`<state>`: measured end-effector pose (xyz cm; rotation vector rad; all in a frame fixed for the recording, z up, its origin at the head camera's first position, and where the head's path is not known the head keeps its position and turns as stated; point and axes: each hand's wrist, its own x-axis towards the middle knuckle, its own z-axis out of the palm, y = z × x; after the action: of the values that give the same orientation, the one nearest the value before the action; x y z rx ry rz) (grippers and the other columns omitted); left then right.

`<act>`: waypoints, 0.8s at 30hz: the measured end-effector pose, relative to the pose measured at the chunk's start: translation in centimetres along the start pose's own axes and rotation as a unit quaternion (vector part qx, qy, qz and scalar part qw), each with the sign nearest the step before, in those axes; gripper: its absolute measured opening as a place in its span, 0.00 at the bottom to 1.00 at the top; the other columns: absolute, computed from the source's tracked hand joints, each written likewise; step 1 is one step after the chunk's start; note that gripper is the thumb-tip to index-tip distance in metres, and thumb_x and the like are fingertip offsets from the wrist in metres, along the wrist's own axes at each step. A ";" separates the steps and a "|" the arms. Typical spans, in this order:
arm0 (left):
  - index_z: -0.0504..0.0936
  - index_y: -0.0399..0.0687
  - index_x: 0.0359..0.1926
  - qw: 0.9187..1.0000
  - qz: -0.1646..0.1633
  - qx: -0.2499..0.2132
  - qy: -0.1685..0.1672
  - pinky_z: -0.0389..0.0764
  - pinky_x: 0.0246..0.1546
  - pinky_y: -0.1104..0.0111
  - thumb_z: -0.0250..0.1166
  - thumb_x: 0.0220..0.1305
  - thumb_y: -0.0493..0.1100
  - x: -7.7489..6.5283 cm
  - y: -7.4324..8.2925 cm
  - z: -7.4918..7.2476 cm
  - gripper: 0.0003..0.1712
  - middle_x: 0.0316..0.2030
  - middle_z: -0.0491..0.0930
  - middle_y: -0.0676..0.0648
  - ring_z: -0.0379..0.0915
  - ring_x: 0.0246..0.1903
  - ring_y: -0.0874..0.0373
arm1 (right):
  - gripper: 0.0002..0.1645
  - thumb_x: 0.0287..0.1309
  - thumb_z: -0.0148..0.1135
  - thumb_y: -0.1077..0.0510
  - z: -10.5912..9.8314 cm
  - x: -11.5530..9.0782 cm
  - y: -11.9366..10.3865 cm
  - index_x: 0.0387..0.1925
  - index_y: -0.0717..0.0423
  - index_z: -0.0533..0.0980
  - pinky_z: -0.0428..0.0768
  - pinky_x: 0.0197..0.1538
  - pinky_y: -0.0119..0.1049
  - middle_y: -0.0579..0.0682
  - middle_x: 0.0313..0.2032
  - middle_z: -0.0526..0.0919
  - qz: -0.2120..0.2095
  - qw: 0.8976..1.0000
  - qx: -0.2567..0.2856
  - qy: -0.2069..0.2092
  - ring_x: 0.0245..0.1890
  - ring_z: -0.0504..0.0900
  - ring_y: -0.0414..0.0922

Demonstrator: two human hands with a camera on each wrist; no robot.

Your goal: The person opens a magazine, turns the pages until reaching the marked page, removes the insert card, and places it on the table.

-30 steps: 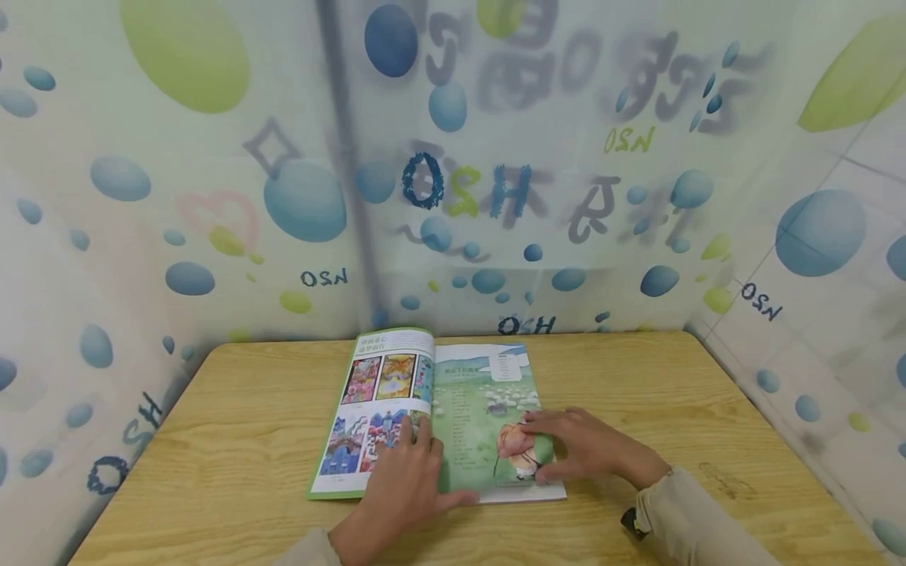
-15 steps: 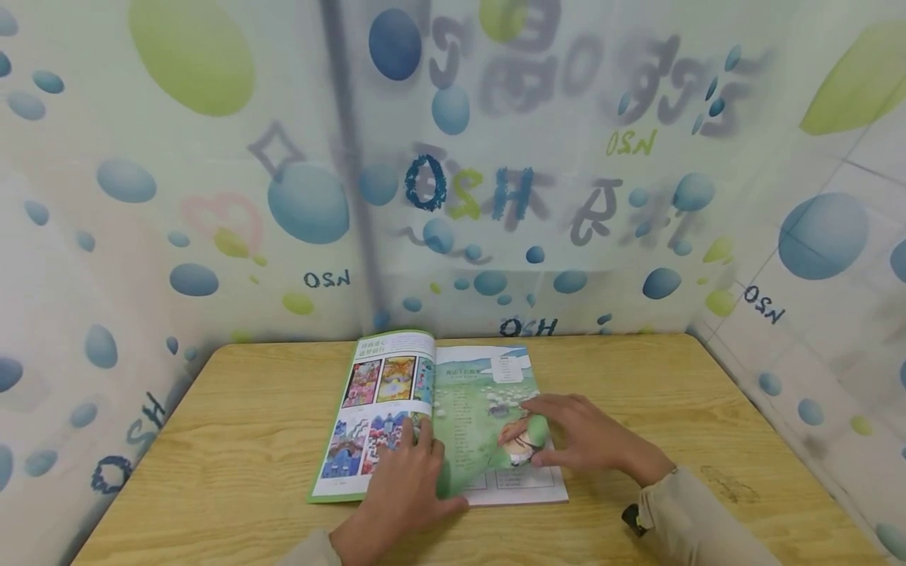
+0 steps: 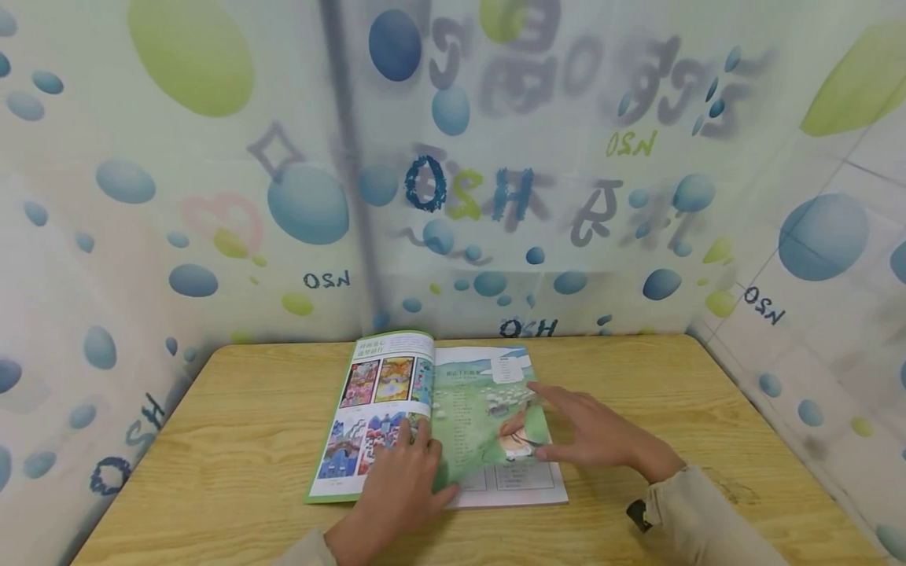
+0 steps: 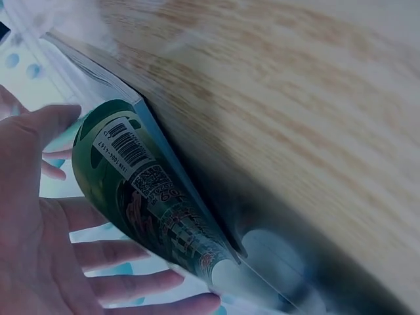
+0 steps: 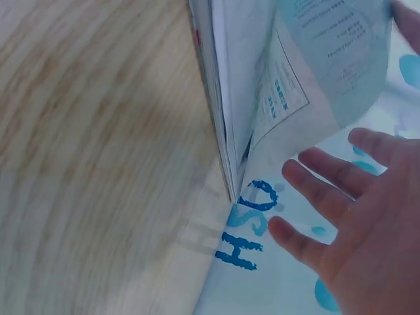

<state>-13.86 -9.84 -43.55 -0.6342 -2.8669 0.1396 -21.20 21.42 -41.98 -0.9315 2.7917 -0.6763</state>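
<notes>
An open magazine (image 3: pixel 481 424) lies on the table, with pictures on its left page and a green meadow scene on its right page. My left hand (image 3: pixel 399 483) rests on the lower left page by the spine, fingers extended; the left wrist view shows the curved green back cover (image 4: pixel 141 177) with a barcode beside it. At the right edge, my right hand (image 3: pixel 602 432) has its fingers spread and its thumb at the raised lower corner of the meadow page. In the right wrist view that page (image 5: pixel 335 72) curls up, the fingers apart from it.
The wooden table (image 3: pixel 233 440) extends to both sides of the magazine. Behind it hangs a pale sheet (image 3: pixel 594 204) printed with blue and green drops and reversed lettering. A small black item (image 3: pixel 639 516) shows at the right sleeve (image 3: pixel 708 519).
The lower right corner of the meadow page has bent upward, uncovering boxed text on the page beneath. My right hand has shifted slightly right with its fingers wider apart; the left hand barely moves.
</notes>
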 end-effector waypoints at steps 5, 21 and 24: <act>0.83 0.40 0.42 1.000 0.004 0.006 0.011 0.84 0.29 0.46 0.64 0.57 0.71 0.0 -0.1 -0.1 0.36 0.53 0.75 0.38 0.73 0.52 0.39 | 0.50 0.67 0.54 0.34 -0.6 -0.2 0.6 0.79 0.48 0.46 0.62 0.67 0.66 0.55 0.75 0.57 0.035 0.998 0.054 -0.001 0.72 0.61 0.59; 0.55 0.48 0.76 0.996 0.021 0.008 0.091 0.83 0.35 0.47 0.74 0.51 0.64 0.0 -0.6 -0.4 0.60 0.67 0.67 0.36 0.73 0.58 0.40 | 0.57 0.44 0.73 0.30 1.9 0.1 0.4 0.73 0.47 0.65 0.54 0.70 0.66 0.52 0.75 0.58 0.002 0.992 -0.021 -0.128 0.74 0.57 0.55; 0.51 0.50 0.78 0.994 0.020 0.006 0.109 0.83 0.35 0.47 0.74 0.51 0.63 0.0 -0.7 -0.4 0.62 0.70 0.62 0.36 0.72 0.58 0.41 | 0.55 0.44 0.74 0.31 2.0 0.2 0.3 0.72 0.47 0.67 0.55 0.69 0.65 0.52 0.74 0.60 0.000 0.992 -0.028 -0.126 0.74 0.59 0.54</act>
<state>-14.07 -10.40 -43.03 -0.6595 -2.6427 0.0874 -20.99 20.76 -43.91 -0.9525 2.5989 -0.4451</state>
